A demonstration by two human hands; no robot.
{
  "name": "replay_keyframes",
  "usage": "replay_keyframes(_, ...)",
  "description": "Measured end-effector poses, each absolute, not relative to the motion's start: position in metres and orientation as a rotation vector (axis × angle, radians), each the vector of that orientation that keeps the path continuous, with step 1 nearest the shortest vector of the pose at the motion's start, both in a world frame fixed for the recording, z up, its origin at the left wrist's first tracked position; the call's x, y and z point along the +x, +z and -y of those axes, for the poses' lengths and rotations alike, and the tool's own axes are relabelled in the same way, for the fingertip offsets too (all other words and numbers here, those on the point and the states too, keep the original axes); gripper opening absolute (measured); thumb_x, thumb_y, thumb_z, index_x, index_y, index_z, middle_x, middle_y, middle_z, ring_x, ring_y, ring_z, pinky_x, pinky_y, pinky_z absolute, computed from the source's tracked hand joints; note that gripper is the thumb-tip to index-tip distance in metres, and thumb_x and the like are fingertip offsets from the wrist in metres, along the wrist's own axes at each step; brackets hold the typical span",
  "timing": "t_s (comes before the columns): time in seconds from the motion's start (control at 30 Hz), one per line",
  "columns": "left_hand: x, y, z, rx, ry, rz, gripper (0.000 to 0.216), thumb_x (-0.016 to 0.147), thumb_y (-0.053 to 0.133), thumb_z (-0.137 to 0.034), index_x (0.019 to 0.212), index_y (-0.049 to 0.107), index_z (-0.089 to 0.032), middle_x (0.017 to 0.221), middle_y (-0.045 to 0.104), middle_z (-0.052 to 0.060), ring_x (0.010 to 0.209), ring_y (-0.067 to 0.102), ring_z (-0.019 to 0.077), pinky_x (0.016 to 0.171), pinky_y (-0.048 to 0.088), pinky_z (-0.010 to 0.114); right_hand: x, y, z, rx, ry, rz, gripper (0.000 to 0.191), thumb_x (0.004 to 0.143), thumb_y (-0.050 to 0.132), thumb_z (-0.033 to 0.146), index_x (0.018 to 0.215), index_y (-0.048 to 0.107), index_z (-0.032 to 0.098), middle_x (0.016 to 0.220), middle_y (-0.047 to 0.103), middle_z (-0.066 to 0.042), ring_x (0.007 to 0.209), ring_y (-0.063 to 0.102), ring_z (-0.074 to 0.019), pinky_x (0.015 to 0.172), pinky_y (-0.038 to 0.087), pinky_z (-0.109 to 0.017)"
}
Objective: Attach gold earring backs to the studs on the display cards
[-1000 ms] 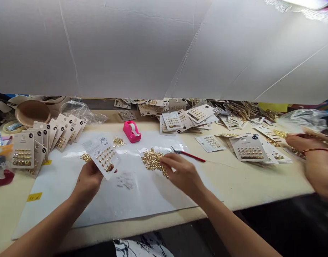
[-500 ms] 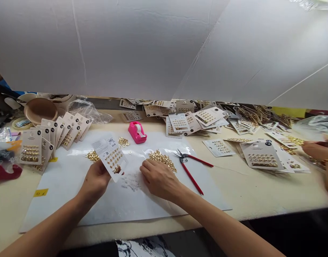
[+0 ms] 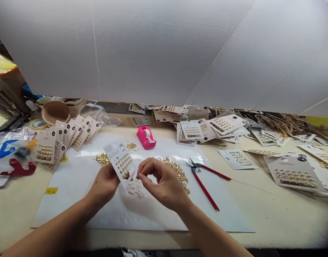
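My left hand (image 3: 105, 185) grips a white earring card (image 3: 120, 162) studded with rows of gold earrings, tilted up over the white sheet (image 3: 72, 185). My right hand (image 3: 161, 182) is raised beside the card's lower right corner, thumb and forefinger pinched on something too small to name. A heap of loose gold earrings (image 3: 177, 170) lies just behind my right hand. Red-handled pliers (image 3: 203, 176) rest on the sheet to the right, out of either hand.
A pink tape dispenser (image 3: 146, 137) stands behind the card. Filled cards fan out at the left (image 3: 70, 134), near a tan bowl (image 3: 55, 112). Many more cards (image 3: 222, 125) pile along the back and right. Small gold clusters (image 3: 101, 158) lie on the sheet.
My right hand left the pliers on the sheet, dipped to the table by the gold heap, then rose pinched beside the card. The view shifted left; the other person's hands dropped out of sight.
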State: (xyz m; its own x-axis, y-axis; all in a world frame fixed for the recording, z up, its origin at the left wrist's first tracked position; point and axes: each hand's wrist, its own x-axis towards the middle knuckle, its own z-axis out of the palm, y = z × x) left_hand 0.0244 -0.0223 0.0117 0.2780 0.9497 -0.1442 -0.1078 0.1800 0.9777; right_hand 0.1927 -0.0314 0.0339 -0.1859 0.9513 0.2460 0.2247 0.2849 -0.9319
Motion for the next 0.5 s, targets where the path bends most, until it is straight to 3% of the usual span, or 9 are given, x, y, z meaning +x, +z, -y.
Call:
replay_keyframes(0.13, 0.024, 0.01, 0.022, 1.117, 0.957, -0.965, 0.022, 0.074, 0.066, -0.02, 0.096, 0.07, -0.019, 0.102, 0.072, 0.006, 0.104, 0.062, 0.0274, 0.086, 0.049, 0.035, 0.19, 0.025, 0.028, -1.021, 1.056, 1.529, 0.008, 0.074, 0.064, 0.017, 0.081, 0.063, 0.02, 0.074, 0.065, 0.0, 0.067, 0.063, -0.0142, 0.062, 0.055, -0.031)
replay_keyframes(0.23, 0.024, 0.01, 0.022, 1.116, 0.931, -0.947, 0.021, 0.075, 0.065, -0.02, 0.096, 0.07, -0.019, 0.102, 0.072, 0.006, 0.103, 0.063, 0.0272, 0.085, 0.05, 0.035, 0.191, 0.022, 0.027, -0.95, 1.139, 1.471, 0.01, 0.077, 0.063, 0.015, 0.08, 0.07, 0.022, 0.075, 0.068, -0.001, 0.067, 0.063, -0.0139, 0.055, 0.056, -0.028)
replay_keyframes(0.5, 0.024, 0.009, 0.022, 1.127, 0.933, -0.946, 0.022, 0.075, 0.066, -0.022, 0.096, 0.069, -0.018, 0.099, 0.073, 0.007, 0.102, 0.063, 0.0282, 0.084, 0.05, 0.036, 0.192, 0.02, 0.031, -0.967, 1.201, 1.37, 0.012, 0.077, 0.063, 0.014, 0.078, 0.071, 0.023, 0.073, 0.07, -0.001, 0.061, 0.063, -0.0131, 0.049, 0.054, -0.026)
